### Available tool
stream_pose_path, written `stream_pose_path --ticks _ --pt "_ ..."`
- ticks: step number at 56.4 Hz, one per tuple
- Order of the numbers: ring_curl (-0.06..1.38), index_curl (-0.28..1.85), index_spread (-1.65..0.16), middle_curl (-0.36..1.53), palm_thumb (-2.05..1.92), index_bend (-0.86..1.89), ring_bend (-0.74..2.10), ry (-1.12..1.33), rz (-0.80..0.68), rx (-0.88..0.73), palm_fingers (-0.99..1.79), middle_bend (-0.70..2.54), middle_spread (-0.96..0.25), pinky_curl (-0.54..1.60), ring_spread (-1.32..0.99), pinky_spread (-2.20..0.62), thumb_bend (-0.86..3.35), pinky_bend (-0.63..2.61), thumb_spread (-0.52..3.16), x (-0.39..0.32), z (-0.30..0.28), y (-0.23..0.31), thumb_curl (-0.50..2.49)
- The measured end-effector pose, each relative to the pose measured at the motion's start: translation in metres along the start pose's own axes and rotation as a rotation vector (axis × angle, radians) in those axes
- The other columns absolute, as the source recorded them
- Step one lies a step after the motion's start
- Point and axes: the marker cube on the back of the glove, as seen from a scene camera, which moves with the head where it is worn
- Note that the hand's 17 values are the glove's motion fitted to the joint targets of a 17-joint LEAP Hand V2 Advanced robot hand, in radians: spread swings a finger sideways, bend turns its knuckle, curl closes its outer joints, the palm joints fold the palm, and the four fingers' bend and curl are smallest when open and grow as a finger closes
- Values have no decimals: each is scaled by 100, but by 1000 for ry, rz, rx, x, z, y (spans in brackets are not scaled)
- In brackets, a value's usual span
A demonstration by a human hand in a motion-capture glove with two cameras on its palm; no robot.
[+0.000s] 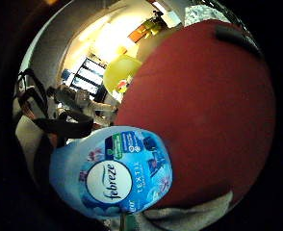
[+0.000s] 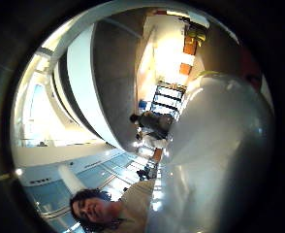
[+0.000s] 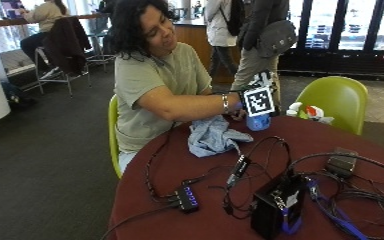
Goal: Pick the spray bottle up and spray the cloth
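Observation:
A blue Febreze spray bottle point(image 3: 258, 122) stands on the dark red round table point(image 3: 179, 170), at the far side near the person. My gloved right hand point(image 3: 237, 109) is at the bottle's top and appears to grip it; the fingers are mostly hidden. The bottle's blue label point(image 1: 115, 173) shows near the palm, and its pale upper body point(image 2: 215, 155) fills much of the thumb side palm view. A crumpled light blue cloth point(image 3: 212, 137) lies on the table just beside the bottle, towards the person; its edge point(image 1: 194, 214) shows by the bottle's base.
A yellow-green chair point(image 3: 335, 97) stands behind the table, with a white and red object point(image 3: 308, 112) by the table's far edge. Black cables, a USB hub point(image 3: 185, 197), a black box point(image 3: 275, 205) and a small adapter point(image 3: 342, 165) cover the near half.

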Motion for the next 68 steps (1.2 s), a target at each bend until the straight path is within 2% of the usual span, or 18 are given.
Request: stream_pose_path --ticks 4,6,11,19,23,32,35,39,43,49,50,52,54,60,68 --pt "50 66 -25 57 101 27 78 -190 -19 170 136 68 -15 44 -16 -27 -3 47 36 -20 -1 -27 87" --pt "50 66 -25 57 101 27 78 -190 -28 201 136 68 -15 44 -16 -27 -3 47 36 -19 0 -35 87" --pt "50 66 -25 57 101 27 77 -24 -38 136 136 68 -15 44 -16 -26 -3 47 35 4 14 -36 86" --pt "50 66 -25 57 101 30 76 -91 -48 202 138 68 -15 44 -17 -27 -3 46 32 -1 14 -53 87" --pt "49 66 -25 57 100 31 76 -68 -50 161 138 68 -15 44 -18 -27 -3 46 31 5 16 -49 87" --pt "50 66 -26 57 100 33 75 -128 -14 198 138 69 -15 44 -18 -28 -3 47 30 -2 17 -51 86" --pt "50 66 -26 57 98 33 75 -40 15 149 138 69 -15 44 -18 -28 -3 46 30 9 17 -46 86" --pt "49 65 -26 56 96 31 75 -7 61 164 134 68 -14 44 -17 -27 -4 45 33 13 14 -48 85" --pt "48 64 -26 55 96 25 71 -6 133 49 124 66 -12 43 -14 -22 -3 43 39 10 10 -30 84" --pt "45 59 -28 51 94 15 60 51 194 -63 86 50 -10 41 -11 -6 -4 33 56 7 -6 -4 79" --pt "46 60 -28 51 95 16 61 61 200 -83 91 51 -10 41 -10 -6 -3 33 57 5 -9 2 79" --pt "43 57 -29 48 89 15 52 86 209 -108 69 42 -7 40 -9 2 -5 30 68 -1 -14 12 76" --pt "44 56 -30 46 86 14 49 126 217 -123 60 37 -6 41 -7 6 -5 32 73 -6 -20 21 74" --pt "38 46 -33 41 79 10 43 326 237 -124 54 27 -3 38 -6 15 -5 33 84 -13 -38 52 68" --pt "37 40 -36 37 70 12 40 545 275 -252 44 17 0 38 -3 21 -5 37 94 -40 -42 111 60"
